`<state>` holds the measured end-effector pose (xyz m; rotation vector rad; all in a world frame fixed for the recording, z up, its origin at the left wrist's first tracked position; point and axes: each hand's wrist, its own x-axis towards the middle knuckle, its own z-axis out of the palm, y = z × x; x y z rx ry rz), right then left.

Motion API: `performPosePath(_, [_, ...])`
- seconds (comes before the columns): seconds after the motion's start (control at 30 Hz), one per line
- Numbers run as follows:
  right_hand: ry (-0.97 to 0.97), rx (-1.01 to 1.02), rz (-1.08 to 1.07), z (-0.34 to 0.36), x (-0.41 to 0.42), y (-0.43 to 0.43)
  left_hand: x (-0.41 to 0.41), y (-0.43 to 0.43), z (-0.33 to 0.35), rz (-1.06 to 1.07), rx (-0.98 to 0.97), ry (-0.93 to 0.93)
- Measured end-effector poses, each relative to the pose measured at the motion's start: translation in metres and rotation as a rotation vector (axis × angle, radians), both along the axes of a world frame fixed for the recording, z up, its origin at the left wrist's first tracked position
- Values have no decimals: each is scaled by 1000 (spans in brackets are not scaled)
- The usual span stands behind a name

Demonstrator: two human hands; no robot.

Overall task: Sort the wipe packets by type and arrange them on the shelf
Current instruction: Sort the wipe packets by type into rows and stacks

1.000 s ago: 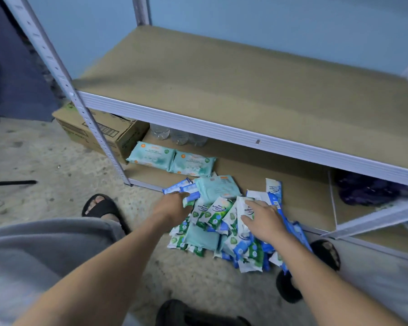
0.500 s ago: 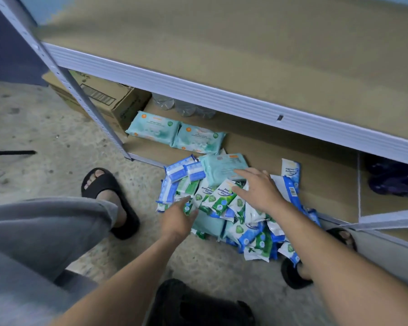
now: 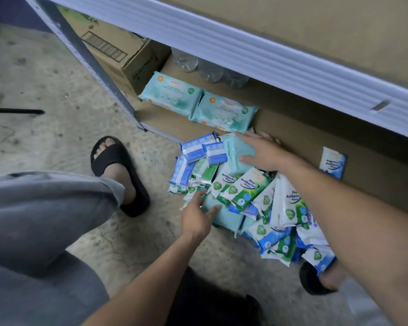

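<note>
Head view, looking steeply down at the foot of a metal shelf unit (image 3: 87, 67) on a rough concrete floor (image 3: 45, 102).

On the bottom shelf (image 3: 292, 142), toward the left: two large teal packets (image 3: 172, 95) lying flat side by side, edges touching. Behind them, clear plastic bottles (image 3: 210, 69); to their left, a cardboard box (image 3: 118, 50). Further right on the same shelf, well apart from the rest, one small blue packet (image 3: 333, 162).

Heaped on the floor and over the shelf's front edge: a pile of wipe packets (image 3: 278, 208), unsorted. Small blue-and-white packets (image 3: 203, 149) at its left, green-and-white packets (image 3: 247, 189) printed "Pine Antibacterial Wipes" through the middle, more mixed ones trailing right.

Right hand (image 3: 264, 151) palm down, fingers straight and spread, lying flat on a large teal packet (image 3: 236, 149) at the top of the pile, just in front of the two shelved ones. Nothing pinched.

Left hand (image 3: 196, 217) at the near left edge of the pile, fingers loosely spread, fingertips touching another teal packet (image 3: 224, 215) half buried under the green ones. Nothing gripped.

Around the pile: a black sandal (image 3: 120, 170) on the left foot, a second sandal (image 3: 313, 278) at lower right with packets overlapping it, grey shorts (image 3: 33, 208) filling the lower left.
</note>
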<state>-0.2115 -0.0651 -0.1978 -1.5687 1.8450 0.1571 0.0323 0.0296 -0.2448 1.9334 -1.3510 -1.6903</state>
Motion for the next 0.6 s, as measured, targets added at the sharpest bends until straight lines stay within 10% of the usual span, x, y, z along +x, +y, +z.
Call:
performPosePath(0.3, [194, -66, 116, -4, -11, -10, -2, -7, -1, 117, 87, 85])
performPosePath(0.6, [-80, -123, -88, 10, -20, 12, -2, -10, 12, 205, 112, 204])
